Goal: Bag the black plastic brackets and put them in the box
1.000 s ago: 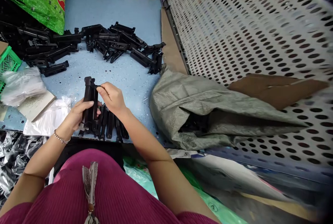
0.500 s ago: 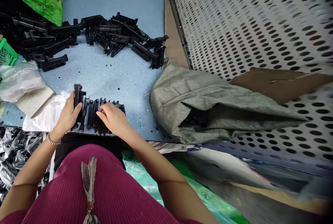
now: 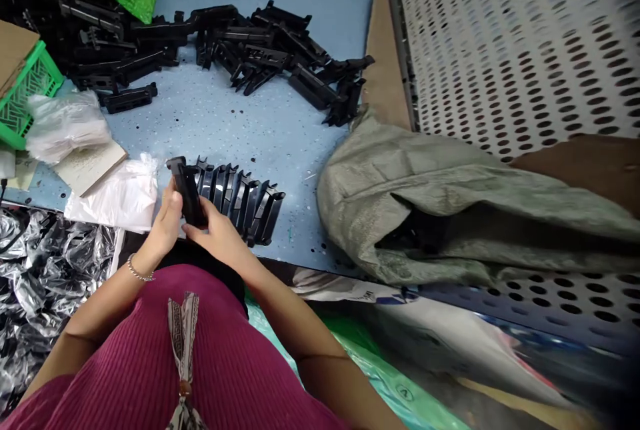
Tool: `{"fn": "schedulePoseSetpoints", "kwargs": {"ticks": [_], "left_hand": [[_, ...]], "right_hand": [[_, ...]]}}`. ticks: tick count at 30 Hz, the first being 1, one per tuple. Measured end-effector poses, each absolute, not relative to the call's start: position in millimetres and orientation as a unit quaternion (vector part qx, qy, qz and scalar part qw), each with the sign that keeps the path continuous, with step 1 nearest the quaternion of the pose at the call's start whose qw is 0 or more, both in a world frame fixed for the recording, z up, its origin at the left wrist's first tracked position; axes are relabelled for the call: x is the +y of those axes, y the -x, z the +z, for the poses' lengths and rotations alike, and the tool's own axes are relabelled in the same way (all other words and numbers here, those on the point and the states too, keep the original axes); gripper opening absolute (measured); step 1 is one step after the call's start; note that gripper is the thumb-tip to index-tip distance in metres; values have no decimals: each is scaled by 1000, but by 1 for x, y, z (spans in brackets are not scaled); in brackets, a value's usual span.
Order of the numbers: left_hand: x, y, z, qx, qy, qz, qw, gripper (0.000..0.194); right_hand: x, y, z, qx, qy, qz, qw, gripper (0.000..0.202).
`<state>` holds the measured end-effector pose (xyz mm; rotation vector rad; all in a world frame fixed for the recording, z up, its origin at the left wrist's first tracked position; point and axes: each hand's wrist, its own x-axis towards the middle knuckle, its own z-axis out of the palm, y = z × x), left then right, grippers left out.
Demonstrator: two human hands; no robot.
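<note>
Between my two hands is a black plastic part, long and narrow, tilted upright at the table's near edge. My left hand grips it from the left side. Fingers of my right hand are closed round its lower right end. Just to the right stands a row of several similar black parts, side by side on the blue table. A stack of clear plastic bags lies to the left of my left hand.
A loose heap of black parts spreads over the back of the blue table. At left stand a green basket and a bundle of bags. A grey-green sack lies right, against a perforated metal panel. Wrapped parts fill the lower left.
My right hand has left the row and joined my left hand on the black part, which has come off the row's left end. The camera view has shifted left.
</note>
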<state>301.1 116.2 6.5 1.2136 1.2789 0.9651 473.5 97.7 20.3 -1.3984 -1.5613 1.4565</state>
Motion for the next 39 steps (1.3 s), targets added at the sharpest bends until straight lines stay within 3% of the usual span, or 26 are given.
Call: {"fn": "schedulePoseSetpoints", "kwargs": {"ticks": [4, 6, 9, 15, 18, 21, 24, 27, 30, 33, 36, 39], "left_hand": [[109, -250, 1, 630, -660, 313, 263, 41], [110, -224, -6, 658, -670, 270, 214, 26], [117, -198, -10, 673, -612, 283, 305, 20], [133, -188, -1, 659, -439, 367, 487, 34], [132, -183, 3, 657, -468, 374, 457, 25], [126, -174, 12, 639, -614, 320, 336, 6], [125, -164, 21, 602, -744, 201, 209, 29], [135, -158, 22, 597, -758, 193, 181, 41], [146, -154, 19, 591, -732, 245, 235, 53], [140, -154, 22, 570, -744, 254, 241, 58], [115, -164, 28, 502, -799, 252, 214, 63], [86, -182, 29, 400, -846, 250, 249, 72]], "right_hand": [[97, -472, 10, -418, 502, 676, 341, 44], [98, -470, 9, -367, 470, 715, 365, 47], [102, -457, 14, -318, 421, 750, 398, 48], [126, -414, 18, -242, 298, 827, 412, 36], [139, -391, 5, -201, 284, 855, 383, 29], [143, -375, -12, -172, 337, 851, 364, 26], [135, -377, -18, -172, 372, 818, 404, 30], [118, -393, -15, -194, 302, 839, 409, 39], [105, -404, -15, -171, 165, 931, 279, 53], [103, -400, -24, -98, 121, 970, 185, 59], [109, -386, -31, -96, 183, 957, 201, 58], [110, -372, -28, -233, 339, 872, 265, 41]]}}
